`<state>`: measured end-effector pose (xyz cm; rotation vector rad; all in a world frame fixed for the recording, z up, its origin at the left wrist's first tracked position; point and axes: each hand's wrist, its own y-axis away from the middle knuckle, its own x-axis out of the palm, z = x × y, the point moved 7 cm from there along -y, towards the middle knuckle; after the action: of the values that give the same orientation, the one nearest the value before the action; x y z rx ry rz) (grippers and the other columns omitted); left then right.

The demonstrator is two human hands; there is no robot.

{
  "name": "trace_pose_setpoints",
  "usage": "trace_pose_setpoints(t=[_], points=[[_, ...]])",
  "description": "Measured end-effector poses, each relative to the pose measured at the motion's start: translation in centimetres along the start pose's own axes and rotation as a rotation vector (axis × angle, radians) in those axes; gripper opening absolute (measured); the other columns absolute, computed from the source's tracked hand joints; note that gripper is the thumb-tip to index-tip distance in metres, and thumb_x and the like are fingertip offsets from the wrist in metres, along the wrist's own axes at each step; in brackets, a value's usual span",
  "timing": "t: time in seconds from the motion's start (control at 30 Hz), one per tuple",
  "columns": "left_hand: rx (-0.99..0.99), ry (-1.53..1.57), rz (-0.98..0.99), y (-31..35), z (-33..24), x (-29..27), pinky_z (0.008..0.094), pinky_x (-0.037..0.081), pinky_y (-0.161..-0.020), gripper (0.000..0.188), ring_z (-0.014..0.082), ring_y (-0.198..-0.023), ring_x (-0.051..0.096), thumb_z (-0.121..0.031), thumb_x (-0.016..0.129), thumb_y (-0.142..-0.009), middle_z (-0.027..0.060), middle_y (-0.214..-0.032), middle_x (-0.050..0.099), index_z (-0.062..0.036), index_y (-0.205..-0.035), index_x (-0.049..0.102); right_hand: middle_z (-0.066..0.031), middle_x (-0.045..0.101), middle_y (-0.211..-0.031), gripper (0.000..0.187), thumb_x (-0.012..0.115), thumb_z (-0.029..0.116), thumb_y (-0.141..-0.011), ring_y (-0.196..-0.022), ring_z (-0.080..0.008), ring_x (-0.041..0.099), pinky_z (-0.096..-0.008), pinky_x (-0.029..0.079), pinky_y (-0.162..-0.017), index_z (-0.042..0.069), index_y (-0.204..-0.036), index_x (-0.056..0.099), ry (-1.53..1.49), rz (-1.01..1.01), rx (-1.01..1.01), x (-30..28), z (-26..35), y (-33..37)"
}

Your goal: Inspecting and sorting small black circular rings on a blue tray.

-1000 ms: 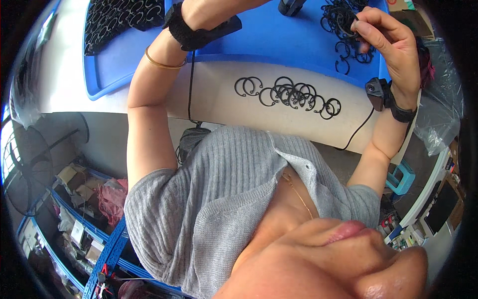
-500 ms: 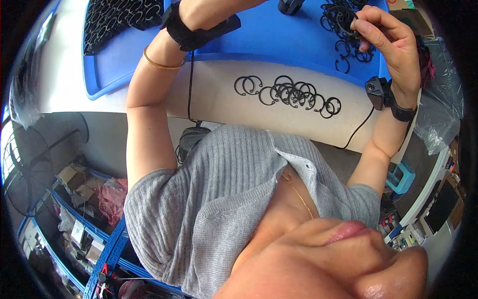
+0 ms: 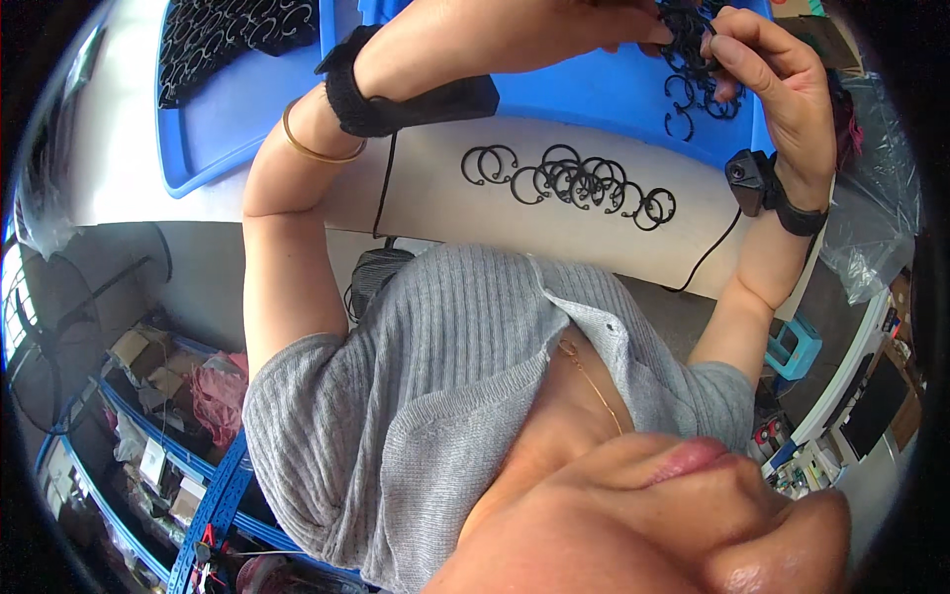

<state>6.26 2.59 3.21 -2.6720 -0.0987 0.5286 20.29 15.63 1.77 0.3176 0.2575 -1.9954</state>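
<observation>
**Open Black Rings at Both Hands; Left Grip Unconfirmed**

Found in the right hand (image 3: 769, 67): a black ring (image 3: 709, 44), pinched between thumb and fingertips above the loose heap (image 3: 683, 91) in the blue tray (image 3: 554, 104). Held by the edge, probably because so thin a band offers little else to grip. At the left hand (image 3: 579, 35): fingertips extended to the heap; partly cut off by the upper edge, so contents and closure impossible to tell. Heap set before both hands, presumably for shared reach.

On the pale tabletop (image 3: 416, 193), between tray and torso: a scattered row (image 3: 579, 183), probably laid there for easy access. In the second tray (image 3: 203, 148): packed rings (image 3: 237, 45) in close, overlapping lines.

Materials: rings slim, dark, apparently metal, gapped, with small eyelets at many ends; trays smooth, apparently plastic; wrist strap (image 3: 348, 84) on the left, fuzzy black.
</observation>
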Motion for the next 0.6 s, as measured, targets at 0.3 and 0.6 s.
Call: trace_pose_setpoints(t=[0.3,0.6], points=[[-0.199,0.366,0.102,-0.2,1.2,0.0,0.0234,0.055,-0.065,0.028,0.0098,-0.070,0.066,-0.003,0.061,-0.102,0.0103,-0.086,0.074,0.0049,-0.128,0.055,-0.0037,0.068,-0.077,0.025,0.071,0.023,-0.100,-0.062,-0.0074,0.062,-0.0223,0.053,-0.056,0.000,-0.089,0.070,0.067,-0.029,0.004,-0.2,1.0,-0.5],[-0.219,0.442,0.110,-0.1,2.8,0.7,0.0233,0.055,-0.066,0.027,0.0100,-0.070,0.065,-0.004,0.061,-0.103,0.0103,-0.088,0.074,0.0047,-0.128,0.055,-0.0042,0.068,-0.079,0.026,0.071,0.024,-0.100,-0.062,-0.0073,0.061,-0.0224,0.053,-0.055,0.000,-0.089,0.070,0.085,-0.015,-0.042,0.0,-0.1,-0.2]])
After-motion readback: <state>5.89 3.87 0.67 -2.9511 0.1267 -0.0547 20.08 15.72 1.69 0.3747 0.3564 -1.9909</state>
